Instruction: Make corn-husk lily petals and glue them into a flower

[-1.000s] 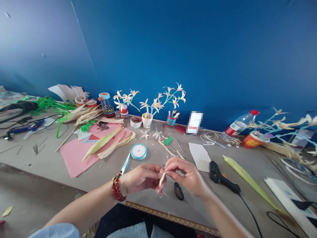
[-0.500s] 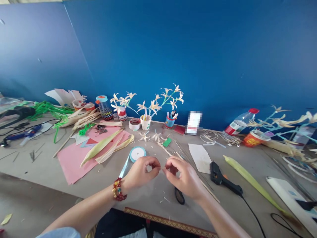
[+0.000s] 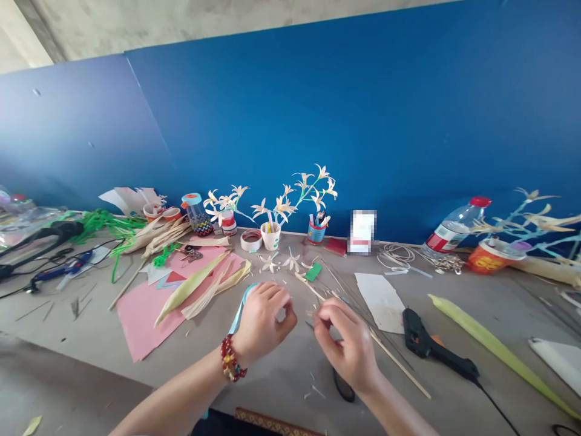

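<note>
My left hand point(image 3: 267, 318), with a beaded bracelet point(image 3: 232, 358) at the wrist, has its thumb and forefinger curled together. Whatever those fingertips hold, if anything, is too small to see. A spool of light-blue ribbon point(image 3: 240, 307) lies mostly hidden behind it. Across a small gap, my right hand point(image 3: 345, 340) pinches in the same way, its fingertips closed on something I cannot make out. Black scissor handles point(image 3: 344, 387) show beside the right wrist. Just beyond the hands lie two pale loose flowers point(image 3: 269, 263) and a small green piece point(image 3: 313, 272).
A black glue gun point(image 3: 436, 348) and a green corn husk point(image 3: 494, 348) lie at the right. At left are pink paper point(image 3: 140, 321) and more husks point(image 3: 193, 287). A paper cup point(image 3: 271, 237) of pale flowers stands at the back, near a pen holder point(image 3: 316, 230).
My hands have moved slightly apart. The left one has turned its back more toward me and now covers most of the ribbon spool. The view has tilted upward.
</note>
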A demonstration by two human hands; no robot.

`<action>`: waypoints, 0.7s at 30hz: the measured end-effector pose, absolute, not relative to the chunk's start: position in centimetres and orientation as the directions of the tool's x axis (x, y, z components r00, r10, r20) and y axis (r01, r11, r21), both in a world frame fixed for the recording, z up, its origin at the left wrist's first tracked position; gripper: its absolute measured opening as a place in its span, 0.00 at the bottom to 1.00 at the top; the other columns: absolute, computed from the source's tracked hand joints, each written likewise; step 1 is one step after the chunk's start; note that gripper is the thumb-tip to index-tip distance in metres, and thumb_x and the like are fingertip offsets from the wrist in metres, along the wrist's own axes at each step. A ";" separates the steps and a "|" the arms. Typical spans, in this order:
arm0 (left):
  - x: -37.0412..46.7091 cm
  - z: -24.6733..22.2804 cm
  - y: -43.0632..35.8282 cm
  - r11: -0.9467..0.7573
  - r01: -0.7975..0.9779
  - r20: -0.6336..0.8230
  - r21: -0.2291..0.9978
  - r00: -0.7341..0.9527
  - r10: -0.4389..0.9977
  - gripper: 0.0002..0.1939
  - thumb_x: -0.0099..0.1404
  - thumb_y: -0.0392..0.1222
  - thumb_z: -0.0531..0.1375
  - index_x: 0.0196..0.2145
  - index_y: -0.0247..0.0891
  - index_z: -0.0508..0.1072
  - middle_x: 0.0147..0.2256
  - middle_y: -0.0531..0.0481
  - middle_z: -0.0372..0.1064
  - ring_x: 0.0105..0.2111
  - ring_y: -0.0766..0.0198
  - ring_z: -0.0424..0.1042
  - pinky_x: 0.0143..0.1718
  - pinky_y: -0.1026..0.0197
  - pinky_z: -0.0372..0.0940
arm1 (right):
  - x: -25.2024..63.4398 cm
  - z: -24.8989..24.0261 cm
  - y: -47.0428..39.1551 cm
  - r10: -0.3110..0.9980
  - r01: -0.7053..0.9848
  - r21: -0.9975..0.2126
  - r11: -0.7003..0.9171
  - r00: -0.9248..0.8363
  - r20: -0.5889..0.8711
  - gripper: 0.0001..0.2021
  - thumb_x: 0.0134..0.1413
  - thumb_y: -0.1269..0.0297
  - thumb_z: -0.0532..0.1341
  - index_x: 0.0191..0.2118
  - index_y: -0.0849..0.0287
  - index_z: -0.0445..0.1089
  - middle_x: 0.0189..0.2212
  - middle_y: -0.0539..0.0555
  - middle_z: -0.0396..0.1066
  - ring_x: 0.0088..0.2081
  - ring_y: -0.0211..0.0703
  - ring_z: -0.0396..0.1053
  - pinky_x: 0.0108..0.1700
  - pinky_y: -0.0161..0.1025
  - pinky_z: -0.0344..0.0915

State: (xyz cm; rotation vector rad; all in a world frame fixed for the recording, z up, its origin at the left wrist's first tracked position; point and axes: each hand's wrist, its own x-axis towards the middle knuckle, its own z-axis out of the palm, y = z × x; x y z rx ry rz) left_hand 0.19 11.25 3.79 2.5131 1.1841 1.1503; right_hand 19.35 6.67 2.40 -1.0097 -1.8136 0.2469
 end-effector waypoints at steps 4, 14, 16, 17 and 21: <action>-0.5 4.6 11.8 -0.655 0.565 0.529 0.502 0.398 0.749 0.06 0.62 0.33 0.56 0.35 0.40 0.71 0.31 0.48 0.72 0.33 0.57 0.69 0.39 0.56 0.64 | 20.0 2.0 7.0 0.740 0.503 -0.611 0.611 -0.088 0.667 0.10 0.63 0.75 0.56 0.31 0.55 0.60 0.28 0.49 0.63 0.28 0.39 0.63 0.31 0.36 0.62; 2.4 4.7 11.6 -0.602 0.402 0.358 0.690 0.534 0.766 0.09 0.62 0.31 0.56 0.26 0.40 0.69 0.26 0.52 0.71 0.29 0.62 0.69 0.34 0.61 0.62 | 19.7 1.3 7.4 0.727 0.587 -0.538 0.605 -0.130 0.675 0.10 0.62 0.76 0.55 0.31 0.54 0.59 0.27 0.50 0.64 0.27 0.39 0.64 0.30 0.35 0.62; 2.6 4.2 11.7 -0.641 0.431 0.409 0.634 0.517 0.752 0.08 0.60 0.29 0.56 0.25 0.40 0.67 0.24 0.52 0.69 0.27 0.63 0.67 0.33 0.61 0.60 | 19.7 1.1 7.4 0.709 0.610 -0.502 0.613 -0.146 0.690 0.10 0.61 0.77 0.55 0.32 0.55 0.59 0.28 0.51 0.64 0.28 0.40 0.64 0.31 0.36 0.62; 2.6 3.9 11.8 -0.662 0.452 0.436 0.598 0.509 0.742 0.08 0.58 0.29 0.56 0.25 0.40 0.66 0.24 0.53 0.68 0.27 0.62 0.66 0.33 0.60 0.59 | 19.8 0.9 7.5 0.698 0.619 -0.485 0.618 -0.148 0.701 0.10 0.60 0.78 0.56 0.32 0.55 0.59 0.28 0.51 0.65 0.28 0.41 0.64 0.31 0.36 0.63; 2.5 3.0 12.3 -0.715 0.525 0.524 0.462 0.489 0.697 0.09 0.55 0.27 0.56 0.25 0.41 0.65 0.23 0.53 0.67 0.27 0.61 0.65 0.34 0.58 0.59 | 19.9 0.8 7.4 0.655 0.641 -0.440 0.629 -0.132 0.744 0.11 0.59 0.79 0.57 0.33 0.55 0.60 0.29 0.53 0.67 0.30 0.41 0.67 0.32 0.36 0.64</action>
